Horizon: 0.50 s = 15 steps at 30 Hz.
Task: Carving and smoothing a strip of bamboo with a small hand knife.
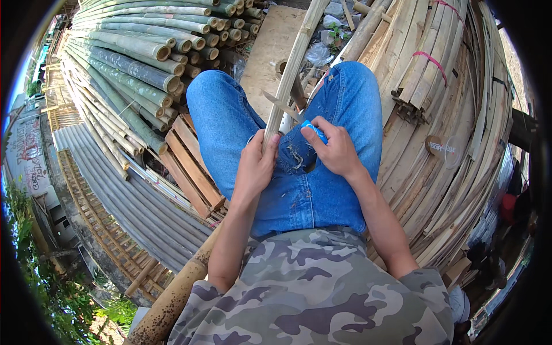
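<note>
A long, pale bamboo strip (pixel 299 54) slants up and away from my lap toward the top edge. Near its lower end my left hand (pixel 259 164) is closed around it, thumb along the side. My right hand (pixel 338 150) grips a knife by its blue handle (pixel 316 131), which the fingers partly cover. The bare knife blade (pixel 280 106) points up and left, crossing the strip just above my left hand; whether it bites into the wood I cannot tell. Thin shavings (pixel 296 156) lie on my blue jeans (pixel 227 118) between the thighs.
Green bamboo poles (pixel 135 72) are stacked at upper left, cut ends toward me. Bundled split slats (pixel 443 190) fill the right side, some tied with pink cord (pixel 431 60). A wooden crate (pixel 190 167), grey corrugated sheets (pixel 123 181) and a thick bamboo pole (pixel 175 293) lie left.
</note>
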{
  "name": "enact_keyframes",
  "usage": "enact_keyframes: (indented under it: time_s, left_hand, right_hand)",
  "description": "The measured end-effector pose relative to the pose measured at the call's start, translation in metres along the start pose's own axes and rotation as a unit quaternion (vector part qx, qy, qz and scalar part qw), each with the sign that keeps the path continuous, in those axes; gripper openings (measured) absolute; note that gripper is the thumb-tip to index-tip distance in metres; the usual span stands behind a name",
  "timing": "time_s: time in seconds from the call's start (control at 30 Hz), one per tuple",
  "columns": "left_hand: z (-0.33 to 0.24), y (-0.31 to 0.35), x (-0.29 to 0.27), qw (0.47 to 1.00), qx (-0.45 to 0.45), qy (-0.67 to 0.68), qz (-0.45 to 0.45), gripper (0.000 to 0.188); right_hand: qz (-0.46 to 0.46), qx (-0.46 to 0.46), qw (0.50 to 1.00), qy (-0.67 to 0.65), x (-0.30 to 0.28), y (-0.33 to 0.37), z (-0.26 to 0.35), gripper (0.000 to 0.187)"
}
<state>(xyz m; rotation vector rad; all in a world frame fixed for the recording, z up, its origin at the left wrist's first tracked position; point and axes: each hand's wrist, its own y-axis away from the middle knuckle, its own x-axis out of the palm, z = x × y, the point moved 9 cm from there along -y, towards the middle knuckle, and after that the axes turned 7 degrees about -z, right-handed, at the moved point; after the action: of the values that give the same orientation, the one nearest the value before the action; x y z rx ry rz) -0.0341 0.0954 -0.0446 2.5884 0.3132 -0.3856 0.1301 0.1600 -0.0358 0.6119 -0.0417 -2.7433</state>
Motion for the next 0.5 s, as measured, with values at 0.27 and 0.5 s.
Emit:
enact_keyframes:
  time_s: [0.27,0.5]
  left_hand:
    - [0.013,0.003,0.004,0.978,-0.046,0.188,0.075,0.033]
    - [0.016,0.005,0.009,0.957,-0.032,0.259,0.127,0.047]
  right_hand:
    - [0.054,-0.138,0.988,0.038,0.028,0.012,0.026,0.032]
    - [0.109,-0.120,0.979,0.121,0.032,0.010,0.027,0.035]
